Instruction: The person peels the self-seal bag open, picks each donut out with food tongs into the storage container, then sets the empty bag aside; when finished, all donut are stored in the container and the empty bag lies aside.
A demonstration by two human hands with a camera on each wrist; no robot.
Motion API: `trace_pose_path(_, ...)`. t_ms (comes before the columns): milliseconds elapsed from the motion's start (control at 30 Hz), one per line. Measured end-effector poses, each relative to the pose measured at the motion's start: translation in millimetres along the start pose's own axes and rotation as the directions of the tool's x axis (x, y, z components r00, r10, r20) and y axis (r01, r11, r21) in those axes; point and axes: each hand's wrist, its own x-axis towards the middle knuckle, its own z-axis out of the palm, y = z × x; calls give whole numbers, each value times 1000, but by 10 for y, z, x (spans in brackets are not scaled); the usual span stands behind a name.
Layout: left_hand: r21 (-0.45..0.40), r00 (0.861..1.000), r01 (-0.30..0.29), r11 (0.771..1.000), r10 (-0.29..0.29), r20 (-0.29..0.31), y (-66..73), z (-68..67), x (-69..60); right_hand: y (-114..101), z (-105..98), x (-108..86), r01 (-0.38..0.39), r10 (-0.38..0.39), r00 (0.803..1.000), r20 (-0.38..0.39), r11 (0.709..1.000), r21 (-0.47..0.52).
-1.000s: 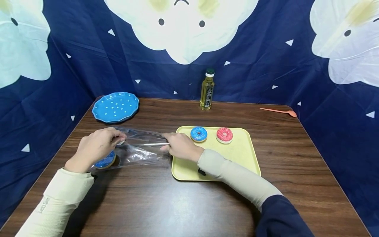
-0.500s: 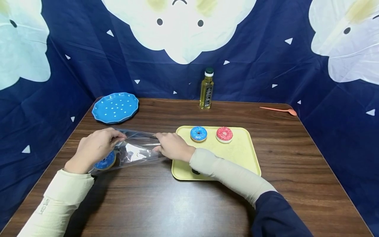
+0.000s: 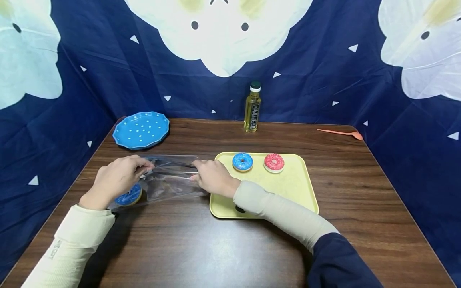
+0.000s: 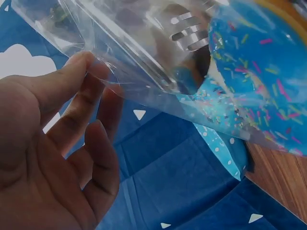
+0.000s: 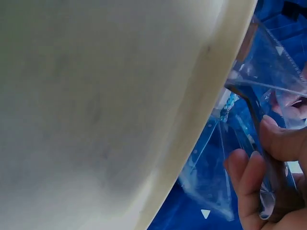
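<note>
My left hand pinches the rim of a clear plastic bag between thumb and fingertips. At the bag's right end, my right hand grips metal tongs, whose arms reach left into the bag. Their slotted tip shows through the plastic in the left wrist view. A blue donut with sprinkles lies at the bag's left end, within the plastic outline, partly hidden by my left hand. The yellow tray, below my right wrist, carries another blue donut and a red donut.
At the back left is a blue dotted plate. A bottle of yellow oil stands at the back, near the dark blue cloth. An orange spoon lies at the far right of the wooden table.
My right hand with the tongs has moved left, then slightly back right. Both tong arms now show apart inside the bag. My left hand keeps its place.
</note>
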Motion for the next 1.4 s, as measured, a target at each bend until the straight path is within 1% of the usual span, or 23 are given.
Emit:
trace_pose_path(200,14,1000,15,1000,-14,-3,-2,7,17,-25,-36,-29,-32,31,999,-33,999,-6)
trace_pose_path(400,2,1000,22,1000,-22,19,-18,33,21,10,-105,-136,-40,40,999,-15,999,8)
trace_pose_path(567,9,1000,20,1000,-20,11,-22,-6,28,70,-185,-212,-55,55,998,-21,998,2)
trace_pose_path(700,13,1000,15,1000,-15,11,-17,-18,37,68,-169,-176,-61,61,998,-14,998,14)
trace_pose_path(867,8,999,26,1000,-26,24,0,22,29,14,-88,-99,-59,58,998,31,998,24)
trace_pose_path(1000,4,999,30,1000,-30,18,13,49,22,-17,-45,-50,-58,56,997,47,998,22)
trace_pose_path(1267,14,1000,-1,1000,1,-8,18,43,29,38,-44,-55,-74,74,997,29,997,-7)
trace_pose_path(1400,14,1000,-6,1000,6,-6,18,33,37,77,-78,-86,-87,87,996,29,996,-11)
